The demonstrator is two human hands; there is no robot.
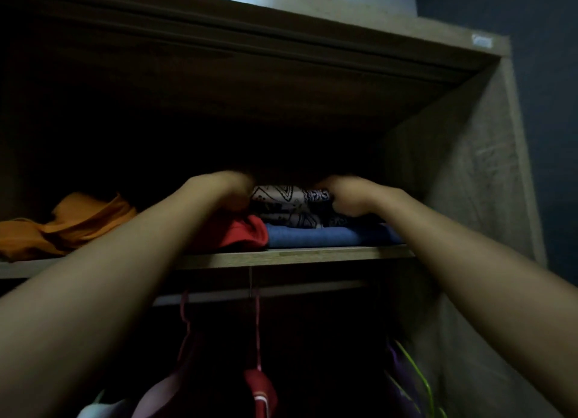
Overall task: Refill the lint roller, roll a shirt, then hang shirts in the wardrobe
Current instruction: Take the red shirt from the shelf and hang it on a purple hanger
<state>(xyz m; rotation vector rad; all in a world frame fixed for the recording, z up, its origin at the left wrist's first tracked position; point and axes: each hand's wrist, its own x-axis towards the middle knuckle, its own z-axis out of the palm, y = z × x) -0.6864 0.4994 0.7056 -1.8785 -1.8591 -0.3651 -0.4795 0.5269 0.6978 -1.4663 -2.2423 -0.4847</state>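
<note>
While gripping patterned garment (289, 195): two hands (225, 189) (347, 195).

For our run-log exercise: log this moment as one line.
place: wardrobe shelf | left hand and right hand: on patterned folded cloth | grip: unclear

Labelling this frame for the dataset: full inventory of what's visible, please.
wardrobe: 1, brown wood, fills the view
shelf: 1, wood, across the middle
orange garment: 1, shelf, far left
red garment: 1, shelf, centre
blue folded garment: 1, shelf, bottom of the stack
patterned folded garment: 1, black and white, on the blue one
hanging rail: 1, pale, under the shelf
pink hanger: 1, on the rail
left hand: blurred, at the stack
right hand: blurred, at the stack
</note>
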